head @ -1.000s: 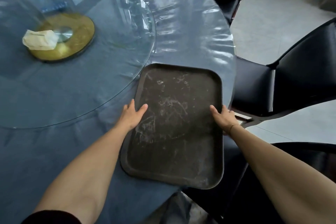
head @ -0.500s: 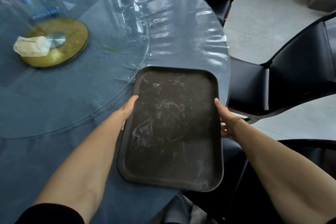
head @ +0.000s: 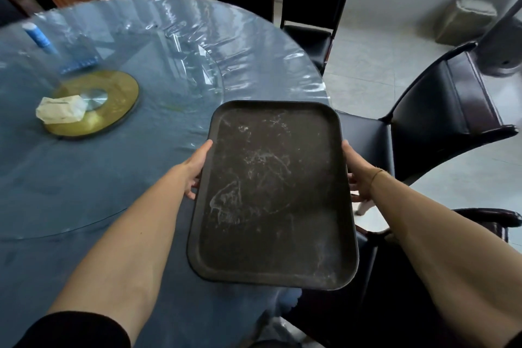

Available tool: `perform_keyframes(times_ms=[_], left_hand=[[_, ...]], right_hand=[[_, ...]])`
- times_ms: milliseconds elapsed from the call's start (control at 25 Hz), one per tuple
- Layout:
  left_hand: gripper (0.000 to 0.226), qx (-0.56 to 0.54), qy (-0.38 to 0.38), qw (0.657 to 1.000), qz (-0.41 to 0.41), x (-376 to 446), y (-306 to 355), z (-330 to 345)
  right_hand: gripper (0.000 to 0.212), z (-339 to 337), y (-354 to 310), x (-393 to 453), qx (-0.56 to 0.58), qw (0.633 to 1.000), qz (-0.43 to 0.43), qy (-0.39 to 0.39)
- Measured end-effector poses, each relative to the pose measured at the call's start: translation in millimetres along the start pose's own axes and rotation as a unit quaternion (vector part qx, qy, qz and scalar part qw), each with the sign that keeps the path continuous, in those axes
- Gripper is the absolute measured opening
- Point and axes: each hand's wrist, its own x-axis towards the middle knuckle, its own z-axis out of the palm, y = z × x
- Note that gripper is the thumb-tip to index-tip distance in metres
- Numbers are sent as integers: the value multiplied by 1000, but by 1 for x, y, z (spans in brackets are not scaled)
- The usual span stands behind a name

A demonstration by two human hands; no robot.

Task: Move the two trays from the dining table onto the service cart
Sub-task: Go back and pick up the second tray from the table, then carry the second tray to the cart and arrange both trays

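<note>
A dark brown rectangular tray, scuffed with white marks, is held above the right edge of the round dining table. My left hand grips its left rim, fingers underneath and thumb along the edge. My right hand grips the right rim in the same way. The tray looks level and lifted off the blue tablecloth, partly overhanging the table's edge. No second tray and no service cart are in view.
A glass turntable with a gold hub covers the table's middle; a folded tissue pack and a blue tube lie on it. Black chairs ring the table at the right and back. A grey bin stands on the tiled floor.
Both hands slid from resting on the tray to gripping its side rims, then raised it off the table and toward me. The view tilted up, showing more of the room.
</note>
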Motion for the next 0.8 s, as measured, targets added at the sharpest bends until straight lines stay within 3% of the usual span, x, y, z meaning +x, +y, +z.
perform_keyframes(times_ms=[120,280,480,640,720,800], left_hand=[[67,-6,-18,1000,14,-22,18,5],[74,8,-66,997,31,-45,40,13],[85,31,-82,994,62,-75,61,41],[88,46,-95,991,86,-102,68,76],[87,60,-103,988,98,-118,71,95],[87,85,-110,984,114,-138,75,117]], right_hand=[[96,-18,-3,-30,34,999,-15,-3],[79,-49,0,-58,64,996,-51,22],[73,-92,12,-88,100,991,-70,56],[76,-132,36,-116,126,986,-78,71],[92,-154,52,-129,127,984,-88,92],[93,-177,70,-145,134,980,-103,108]])
